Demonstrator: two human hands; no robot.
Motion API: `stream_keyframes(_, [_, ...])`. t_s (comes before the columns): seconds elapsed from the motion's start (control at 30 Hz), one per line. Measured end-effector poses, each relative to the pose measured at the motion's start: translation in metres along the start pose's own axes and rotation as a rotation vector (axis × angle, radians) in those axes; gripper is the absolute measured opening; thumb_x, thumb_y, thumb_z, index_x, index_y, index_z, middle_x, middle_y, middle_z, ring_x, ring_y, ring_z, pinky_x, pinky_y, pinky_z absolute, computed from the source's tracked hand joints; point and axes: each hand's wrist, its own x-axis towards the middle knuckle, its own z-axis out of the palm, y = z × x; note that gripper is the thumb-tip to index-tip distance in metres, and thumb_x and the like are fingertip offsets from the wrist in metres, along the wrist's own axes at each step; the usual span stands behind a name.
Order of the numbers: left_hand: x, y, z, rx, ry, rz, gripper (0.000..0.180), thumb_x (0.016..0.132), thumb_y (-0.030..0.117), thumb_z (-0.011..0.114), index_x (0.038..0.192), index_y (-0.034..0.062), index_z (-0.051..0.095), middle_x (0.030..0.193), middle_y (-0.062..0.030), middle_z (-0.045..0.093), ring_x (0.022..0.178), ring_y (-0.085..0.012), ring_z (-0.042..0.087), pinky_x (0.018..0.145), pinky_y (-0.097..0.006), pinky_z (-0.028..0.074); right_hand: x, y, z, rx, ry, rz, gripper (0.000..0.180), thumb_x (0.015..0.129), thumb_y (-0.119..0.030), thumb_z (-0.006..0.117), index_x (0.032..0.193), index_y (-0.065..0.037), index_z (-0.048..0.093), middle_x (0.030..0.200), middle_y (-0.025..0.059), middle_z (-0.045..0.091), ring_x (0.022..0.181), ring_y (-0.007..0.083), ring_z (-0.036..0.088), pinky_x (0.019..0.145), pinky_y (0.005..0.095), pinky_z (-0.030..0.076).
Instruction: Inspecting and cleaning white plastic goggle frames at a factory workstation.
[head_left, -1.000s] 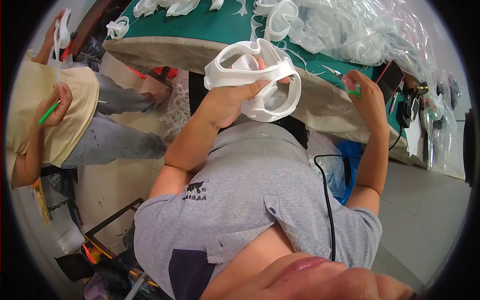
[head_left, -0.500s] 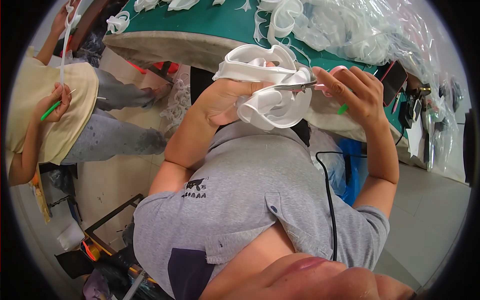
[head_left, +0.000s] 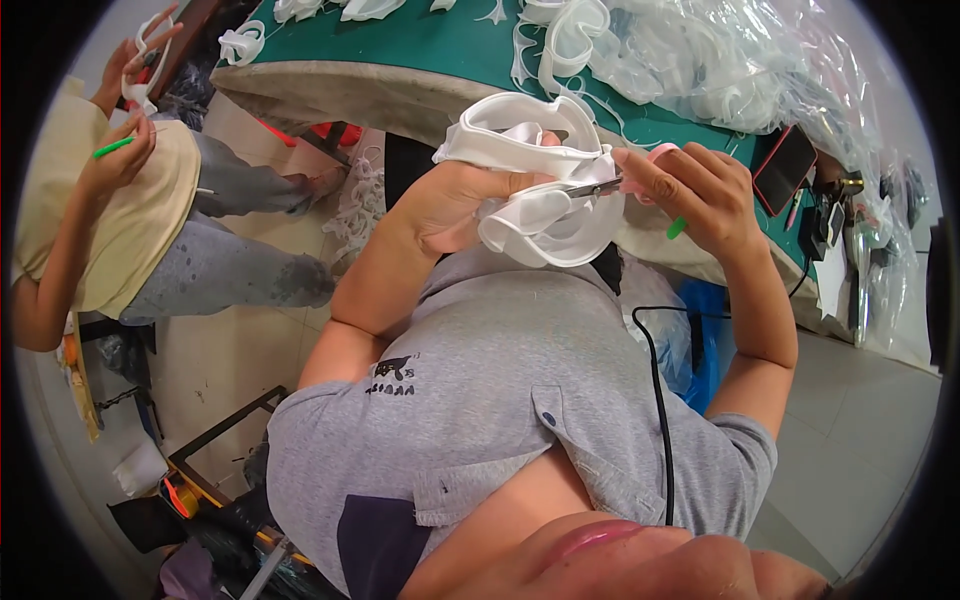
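My left hand is closed around a bundle of white fabric loops with piped edges, its thumb lying across the front. Pink-handled scissors are gripped in my right hand, fingers through the handles. Their blades lie against the white fabric beside my left thumb, and the tips are hidden by a fold. A green stick-like end pokes out below my right fingers; the rest of it is hidden by the hand.
Ahead is a green-topped table with white fabric pieces, a clear plastic bag and a phone. At left, a co-worker in a yellow top holds a white strip and a green-handled tool. A black cable hangs by my torso.
The scissors have shifted slightly, and less of their blades shows beside the fabric. My left hand and the bundle moved a little right. The co-worker's hands have come closer together.
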Motion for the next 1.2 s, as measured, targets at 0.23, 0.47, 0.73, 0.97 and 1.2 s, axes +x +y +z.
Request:
stream_keyframes(0.23, [-0.003, -0.001, 0.005, -0.005, 0.011, 0.030, 0.039, 0.079, -0.002, 0.067, 0.116, 0.0029, 0.055, 0.112, -0.0048, 0.059, 0.103, -0.0154, 0.059, 0.088, -0.028, 0.050, -0.001, -0.002, -0.004, 0.009, -0.011, 0.021, 0.052, 0.063, -0.014, 0.075, 0.114, -0.011, 0.065, 0.065, -0.0024, 0.052, 0.055, 0.0120, 0.049, 0.047, 0.0240, 0.039])
stream_keyframes(0.47, [-0.005, -0.001, 0.009, 0.107, 0.022, 0.131, 0.039, 0.077, -0.002, 0.071, 0.113, 0.0046, 0.057, 0.107, -0.0017, 0.059, 0.101, -0.0127, 0.057, 0.084, -0.025, 0.048, -0.004, -0.002, -0.005, 0.001, 0.009, 0.005, 0.053, 0.062, -0.014, 0.076, 0.113, -0.010, 0.065, 0.064, -0.0016, 0.051, 0.054, 0.0111, 0.048, 0.046, 0.0235, 0.038])
stream_keyframes(0.73, [-0.006, 0.000, 0.006, 0.123, -0.036, 0.161, 0.036, 0.077, -0.003, 0.071, 0.109, 0.0059, 0.059, 0.105, -0.0007, 0.059, 0.100, -0.0122, 0.056, 0.084, -0.025, 0.047, -0.001, 0.003, -0.010, -0.064, 0.049, -0.040, 0.051, 0.062, -0.014, 0.075, 0.112, -0.007, 0.066, 0.064, -0.0004, 0.051, 0.052, 0.0105, 0.046, 0.044, 0.0228, 0.036])
stream_keyframes(0.97, [-0.008, 0.001, 0.010, 0.147, 0.002, 0.161, 0.036, 0.075, -0.002, 0.073, 0.107, 0.0064, 0.060, 0.103, -0.0004, 0.060, 0.098, -0.0113, 0.057, 0.084, -0.025, 0.047, 0.002, -0.001, -0.006, -0.103, 0.078, -0.089, 0.052, 0.060, -0.013, 0.073, 0.111, -0.005, 0.066, 0.064, -0.0015, 0.052, 0.052, 0.0108, 0.046, 0.045, 0.0225, 0.036])
stream_keyframes(1.2, [-0.009, 0.002, 0.013, 0.242, 0.020, 0.197, 0.033, 0.074, 0.002, 0.075, 0.103, 0.0062, 0.061, 0.098, -0.0005, 0.061, 0.097, -0.0115, 0.058, 0.080, -0.024, 0.046, 0.001, -0.001, -0.002, -0.058, 0.052, -0.076, 0.053, 0.061, -0.014, 0.072, 0.112, -0.006, 0.065, 0.064, -0.0013, 0.052, 0.053, 0.0107, 0.047, 0.045, 0.0227, 0.036])
